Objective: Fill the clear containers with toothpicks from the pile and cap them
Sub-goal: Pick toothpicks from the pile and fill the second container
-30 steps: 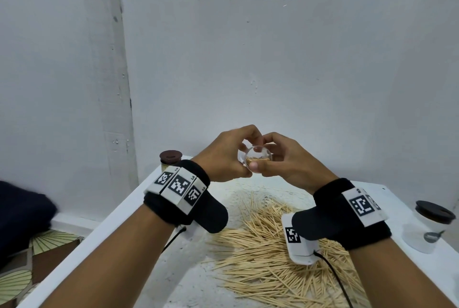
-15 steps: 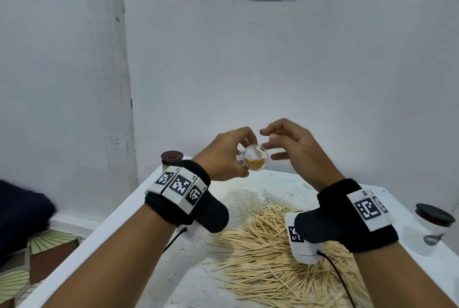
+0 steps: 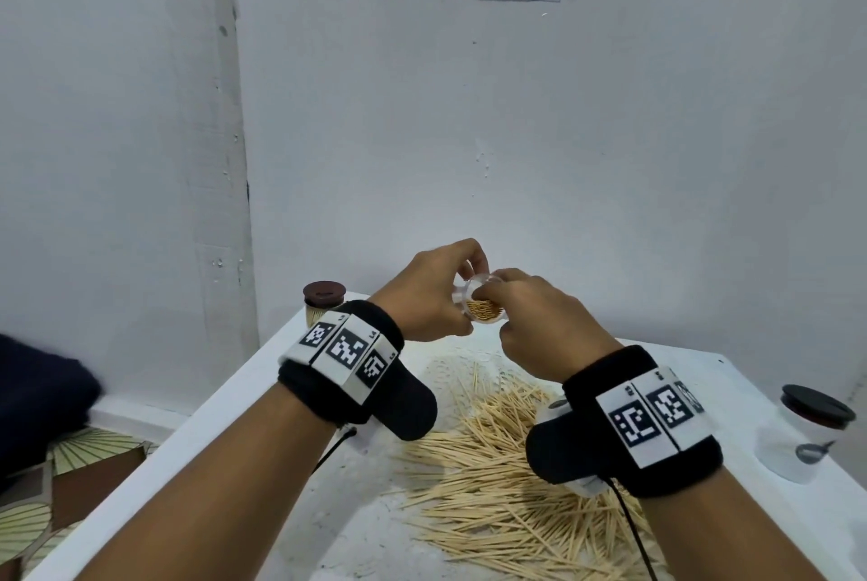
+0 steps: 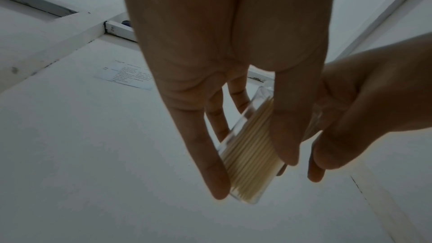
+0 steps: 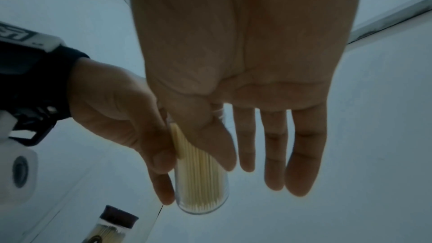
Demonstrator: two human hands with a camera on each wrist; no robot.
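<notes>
My left hand (image 3: 469,294) holds a clear container (image 3: 483,306) in the air above the white table (image 3: 366,524), its open mouth tilted towards me. It is partly filled with toothpicks. My right hand (image 3: 509,296) pinches the container's rim from the right. In the left wrist view the thumb and fingers of the left hand (image 4: 252,171) lie along the container (image 4: 245,145). In the right wrist view the right hand (image 5: 236,160) has its thumb across the container (image 5: 201,188), with the other fingers straight beside it. The toothpick pile (image 3: 506,486) lies below my hands.
A filled container with a brown cap (image 3: 323,299) stands at the table's far left corner and also shows as the capped container (image 5: 114,223). Near the right edge stands a clear container with a black cap (image 3: 807,430). A wall rises close behind the table.
The right hand let go and lifted off the container half a second ago, and now is back on its rim. The left hand has kept hold throughout.
</notes>
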